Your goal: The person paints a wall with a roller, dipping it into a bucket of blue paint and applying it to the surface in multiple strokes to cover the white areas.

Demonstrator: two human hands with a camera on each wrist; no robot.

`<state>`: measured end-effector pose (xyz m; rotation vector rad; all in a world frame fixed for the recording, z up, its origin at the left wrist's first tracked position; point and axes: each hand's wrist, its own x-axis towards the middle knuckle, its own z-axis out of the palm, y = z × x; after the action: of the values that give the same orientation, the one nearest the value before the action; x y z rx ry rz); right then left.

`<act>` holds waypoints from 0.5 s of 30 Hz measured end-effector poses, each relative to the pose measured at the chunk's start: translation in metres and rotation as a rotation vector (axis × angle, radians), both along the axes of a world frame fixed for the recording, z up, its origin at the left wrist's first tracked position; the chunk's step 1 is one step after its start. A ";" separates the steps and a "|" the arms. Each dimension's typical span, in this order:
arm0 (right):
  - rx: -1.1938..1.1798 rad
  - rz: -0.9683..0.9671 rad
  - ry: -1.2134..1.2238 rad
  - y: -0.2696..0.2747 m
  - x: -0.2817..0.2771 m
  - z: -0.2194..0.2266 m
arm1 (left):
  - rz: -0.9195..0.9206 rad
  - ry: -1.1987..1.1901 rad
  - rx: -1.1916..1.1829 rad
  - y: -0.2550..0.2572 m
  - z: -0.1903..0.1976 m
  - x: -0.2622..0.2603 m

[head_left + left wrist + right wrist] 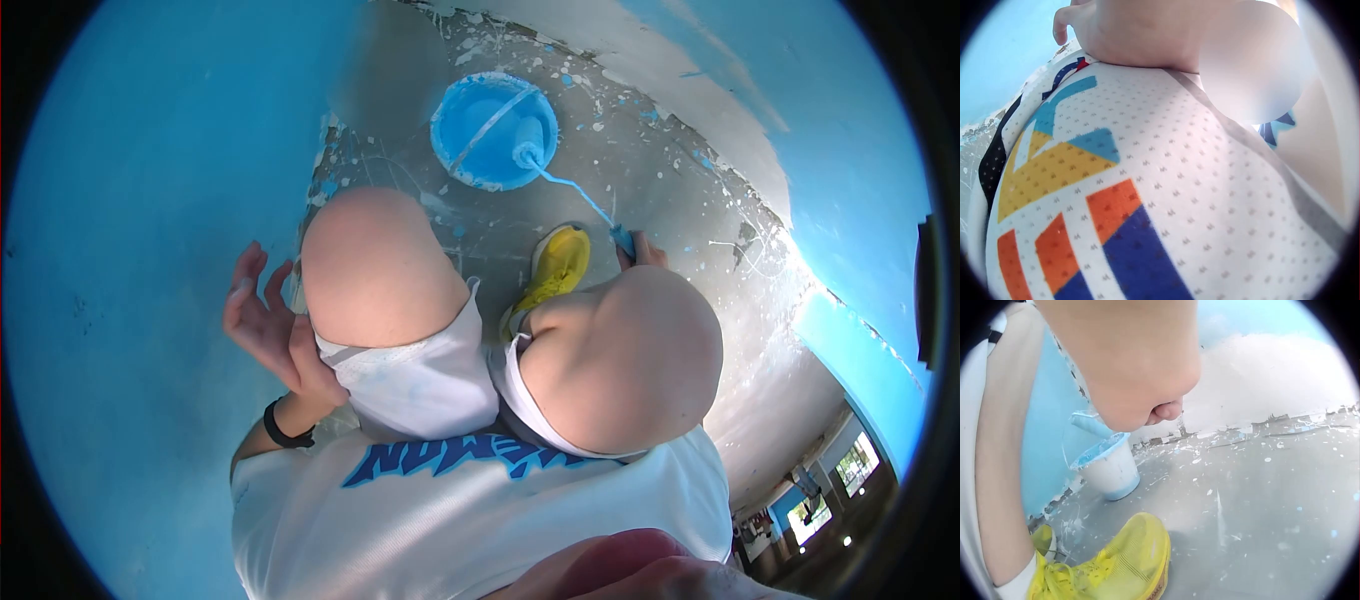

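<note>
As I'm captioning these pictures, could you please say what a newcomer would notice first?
Probably the paint bucket, blue inside, on the spattered floor ahead. The right hand holds a roller over the bucket's opening. In the head view, a yellow shoe shows below the bucket.

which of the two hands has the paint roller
The right hand: it grips the paint roller by its blue handle, while the left hand, beside the left knee, holds no tool.
</note>
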<state>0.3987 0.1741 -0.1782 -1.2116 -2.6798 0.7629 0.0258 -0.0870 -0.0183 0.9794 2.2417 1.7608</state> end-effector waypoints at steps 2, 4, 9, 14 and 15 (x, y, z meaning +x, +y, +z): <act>-0.197 -0.147 0.041 -0.008 -0.012 0.003 | 0.013 -0.004 0.014 -0.001 0.000 0.001; -0.277 -0.251 -0.001 -0.018 -0.029 0.019 | 0.036 -0.021 -0.002 -0.003 0.001 0.000; -0.267 -0.354 0.260 -0.038 -0.043 0.040 | 0.044 -0.013 0.007 -0.007 0.000 0.001; -0.430 -0.480 0.274 -0.035 -0.042 0.045 | -0.017 -0.010 -0.017 -0.010 0.003 -0.001; -0.458 -0.503 0.282 -0.034 -0.042 0.046 | -0.026 -0.005 -0.033 -0.011 0.003 -0.001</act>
<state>0.3567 0.1402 -0.1318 -1.6305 -1.9064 1.3658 0.0246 -0.0978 -0.0148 0.9914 2.2378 1.7078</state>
